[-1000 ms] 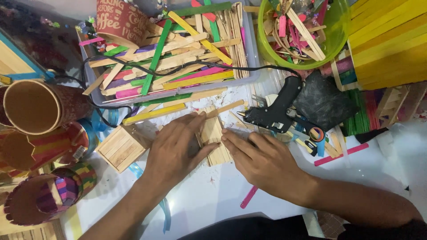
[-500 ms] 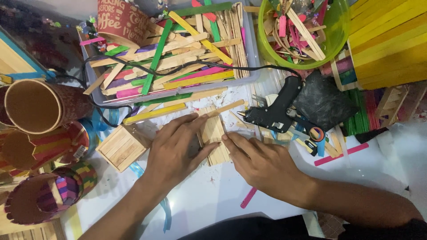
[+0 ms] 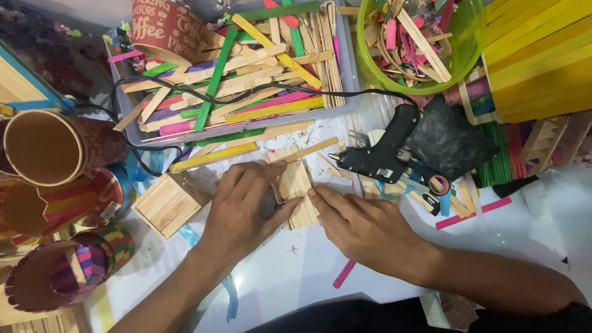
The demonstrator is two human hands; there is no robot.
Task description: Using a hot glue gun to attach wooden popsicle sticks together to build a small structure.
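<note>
Left hand [image 3: 243,206] and right hand [image 3: 364,228] lay flat, fingers spread, pressing a panel of plain wooden sticks [image 3: 296,188] mid-desk, small square stick box [image 3: 166,202] just left, black glue gun [image 3: 379,151] near.

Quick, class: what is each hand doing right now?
Left hand: open, fingers pressed flat on the panel of plain wooden sticks.
Right hand: open, fingertips against that panel's right edge.

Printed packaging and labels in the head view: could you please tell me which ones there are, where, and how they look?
Paper cup: top left, on the stick tray, red-brown with pale lettering.
Paper cup on its side: far left, dark red outside, plain brown inside.
No signs or screens in view.
</note>
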